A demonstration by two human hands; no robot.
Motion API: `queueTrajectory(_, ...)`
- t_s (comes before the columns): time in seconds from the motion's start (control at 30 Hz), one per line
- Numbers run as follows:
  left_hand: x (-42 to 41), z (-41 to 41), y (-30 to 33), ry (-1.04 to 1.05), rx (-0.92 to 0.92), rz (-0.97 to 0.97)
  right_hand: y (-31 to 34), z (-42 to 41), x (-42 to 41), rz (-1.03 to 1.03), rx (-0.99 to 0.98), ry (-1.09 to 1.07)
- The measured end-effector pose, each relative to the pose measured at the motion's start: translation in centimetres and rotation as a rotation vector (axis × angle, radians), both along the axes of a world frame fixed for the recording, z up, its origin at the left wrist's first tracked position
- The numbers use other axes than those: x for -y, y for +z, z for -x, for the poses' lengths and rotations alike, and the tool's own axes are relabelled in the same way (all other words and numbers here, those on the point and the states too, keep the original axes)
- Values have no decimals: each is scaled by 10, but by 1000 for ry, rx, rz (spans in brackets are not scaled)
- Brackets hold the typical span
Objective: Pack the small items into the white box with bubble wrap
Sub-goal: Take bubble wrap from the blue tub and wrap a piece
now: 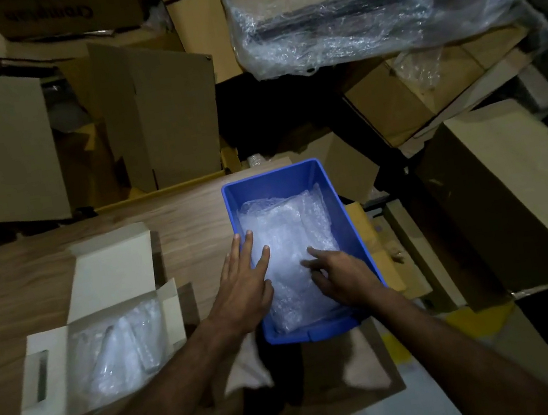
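**Hands in bin, on bubble wrap**

Left hand [244, 285] lies flat, fingers straight and spread, on the crumpled clear bubble wrap [288, 241] inside the blue rectangular plastic bin [349, 217]. Right hand [342, 275] beside it, fingers loosely bent, index touching the wrap. Open white cardboard box [51, 350], wrapped items inside, sits left of the left hand on the wooden table [7, 278].

The scene was dim, corners falling to black. Light fell from above onto the bubble wrap [289, 269], which glared white. Edges bowed with wide-angle distortion, and detail was soft and noisy.
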State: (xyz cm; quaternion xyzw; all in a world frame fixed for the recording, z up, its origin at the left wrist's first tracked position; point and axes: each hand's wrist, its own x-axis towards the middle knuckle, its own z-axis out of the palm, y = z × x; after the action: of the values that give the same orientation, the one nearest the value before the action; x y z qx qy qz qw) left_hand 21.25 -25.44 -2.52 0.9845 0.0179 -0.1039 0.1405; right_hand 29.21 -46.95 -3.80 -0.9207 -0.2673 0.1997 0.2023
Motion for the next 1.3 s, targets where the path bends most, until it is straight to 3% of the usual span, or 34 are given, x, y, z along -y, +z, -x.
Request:
queueTrajectory(0.23, -4, -1, 11, -63, -90, -7, 10, 13, 10, -347, 70, -250)
queueTrajectory(0.53, 7, -5, 8, -52, -22, -155, 11, 18, 13, -342, 193, -64)
queueTrajectory(0.7, 3, -3, 5, -42, 20, -77, 10, 17, 16, -258, 91, -42)
queueTrajectory(0.9, 0, 0, 4, -27, 11, 4, 8, 15, 10, -141, 246, 61)
queueTrajectory(1.17, -11, 7, 4, 8, 24, 266, 41, 22, 6, -286, 203, -86)
queueTrajectory(1.3, -20, 14, 5, -15, 12, 287, 52, 20, -2, -462, 142, -266)
